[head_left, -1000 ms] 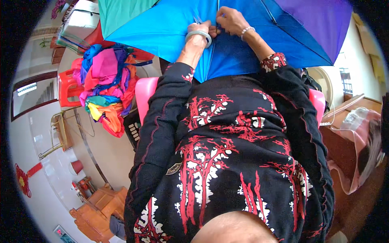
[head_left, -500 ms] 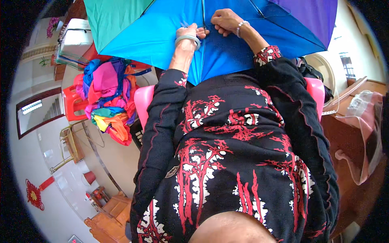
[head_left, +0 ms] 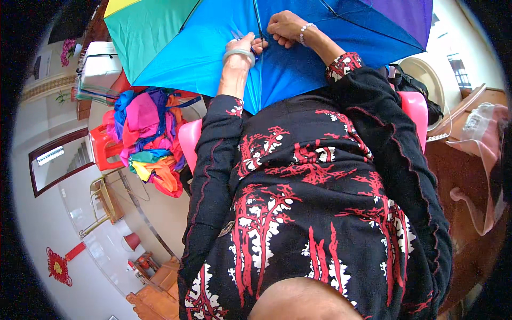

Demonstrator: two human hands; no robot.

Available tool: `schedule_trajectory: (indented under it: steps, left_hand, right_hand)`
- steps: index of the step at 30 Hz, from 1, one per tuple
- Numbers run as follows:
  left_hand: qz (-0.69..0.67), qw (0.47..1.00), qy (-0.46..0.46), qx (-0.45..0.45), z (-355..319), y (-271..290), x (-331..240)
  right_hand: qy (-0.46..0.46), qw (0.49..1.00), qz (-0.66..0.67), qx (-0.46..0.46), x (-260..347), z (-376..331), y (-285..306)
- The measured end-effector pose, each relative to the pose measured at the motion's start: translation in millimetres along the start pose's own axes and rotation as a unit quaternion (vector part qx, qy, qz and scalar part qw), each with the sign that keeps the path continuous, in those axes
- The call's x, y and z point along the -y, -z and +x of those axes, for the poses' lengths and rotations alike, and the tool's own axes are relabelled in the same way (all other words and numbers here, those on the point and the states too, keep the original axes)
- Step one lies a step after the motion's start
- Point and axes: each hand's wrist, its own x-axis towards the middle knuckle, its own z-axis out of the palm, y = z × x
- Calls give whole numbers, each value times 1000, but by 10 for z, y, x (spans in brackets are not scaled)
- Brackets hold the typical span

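Note:
A multicoloured umbrella (head_left: 197, 58) is spread over my lap at the top of the view, its inner side with thin dark ribs facing me. My left hand (head_left: 246, 47), with a pale bangle at the wrist, is closed at the rib and the blue cloth near the middle. A small thin glint shows beside its fingers, too blurred to name. Just right of that rib, my right hand (head_left: 287, 28), wearing a beaded bracelet, has its fingers curled in a pinch close to the left fingertips. Whatever it holds is too small to make out.
To my left, a heap of colourful folded cloth (head_left: 152, 128) lies on a red plastic stool (head_left: 104, 146). A white box (head_left: 101, 63) stands behind it. Pink chair arms (head_left: 413, 114) flank me. At the right are a beige round tub (head_left: 421, 80) and a clear plastic bag (head_left: 482, 144).
The umbrella and both hands have shifted slightly left in the view, while the room has tilted with the head. My right hand remains pinched beside the left at the same rib.

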Motion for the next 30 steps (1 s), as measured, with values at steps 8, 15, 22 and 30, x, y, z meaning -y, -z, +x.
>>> schedule_trajectory:
  steps: [8, 15, 22, 30]
  left_hand:
    - [3, 1000, 12, 9, 36, -8, -14]
    - [-28, 999, -8, -29, -27, -17, -27]
    - [-4, 1000, 6, -19, -30, -16, -72]
    - [-11, 999, 41, 19, 192, 45, 2]
  right_hand:
    - [11, 999, -47, 4, 1, 28, -1]
    - [11, 1000, -19, 3, 2, 42, -7]
    - [6, 1000, -23, 9, 29, 53, -13]
    - [14, 999, -40, 10, 19, 71, -10]
